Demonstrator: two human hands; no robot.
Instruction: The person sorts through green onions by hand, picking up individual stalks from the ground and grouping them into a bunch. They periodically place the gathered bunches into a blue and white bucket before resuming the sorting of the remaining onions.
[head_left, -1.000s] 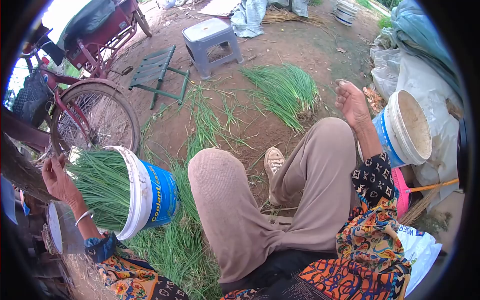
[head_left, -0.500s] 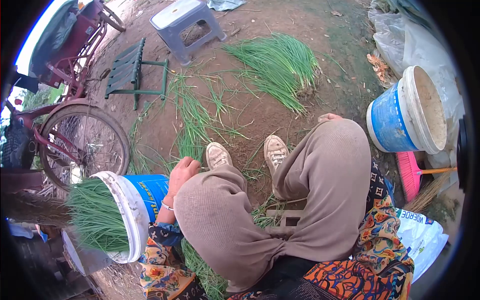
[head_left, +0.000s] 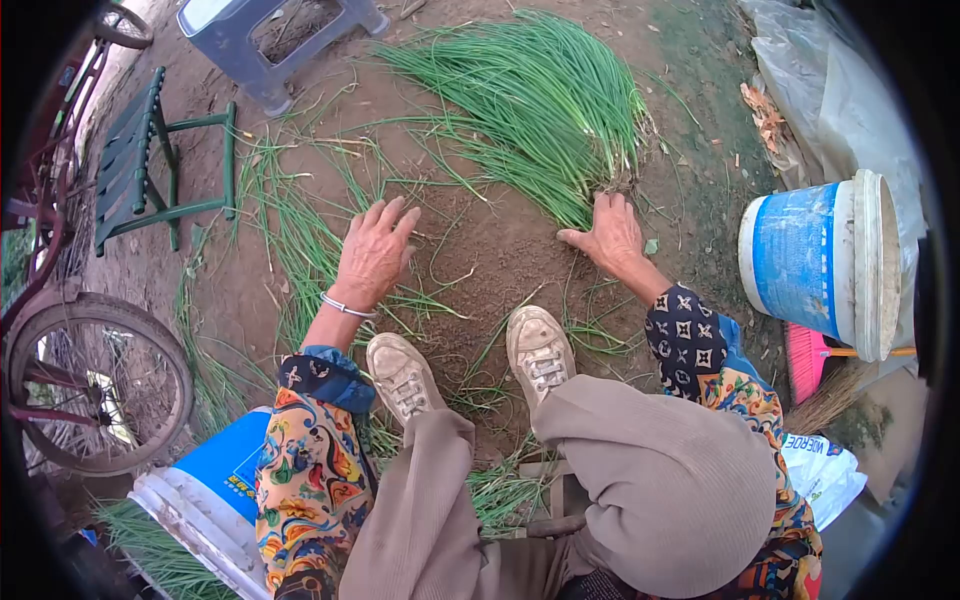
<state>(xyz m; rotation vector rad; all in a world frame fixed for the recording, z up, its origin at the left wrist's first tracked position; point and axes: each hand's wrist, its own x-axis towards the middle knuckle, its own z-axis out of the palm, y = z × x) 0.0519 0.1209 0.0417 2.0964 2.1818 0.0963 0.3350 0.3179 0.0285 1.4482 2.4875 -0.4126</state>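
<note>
A large heap of long green chives (head_left: 540,100) lies on the soil ahead, with its white root ends toward the right. My right hand (head_left: 612,235) is at the near root end of this heap, fingertips against the roots and thumb held apart. Over the ground to the left, my left hand (head_left: 370,255) hovers with its fingers spread and nothing in it. Loose scattered chives (head_left: 290,230) lie beside and beneath the left hand. More chives (head_left: 165,540) stick out of a tipped blue and white bucket (head_left: 220,470) by my left sleeve.
A green folding stool (head_left: 135,170) and a grey plastic stool (head_left: 270,50) stand at the upper left. A cycle wheel (head_left: 100,385) is at far left. On the right are another blue and white bucket (head_left: 800,255), a pink broom (head_left: 805,360) and plastic sheeting (head_left: 840,90).
Both hands have moved forward from beside my knees. My right hand has reached the heap's roots, and my left hand has opened above the ground. The view has tilted and shifted closer.
</note>
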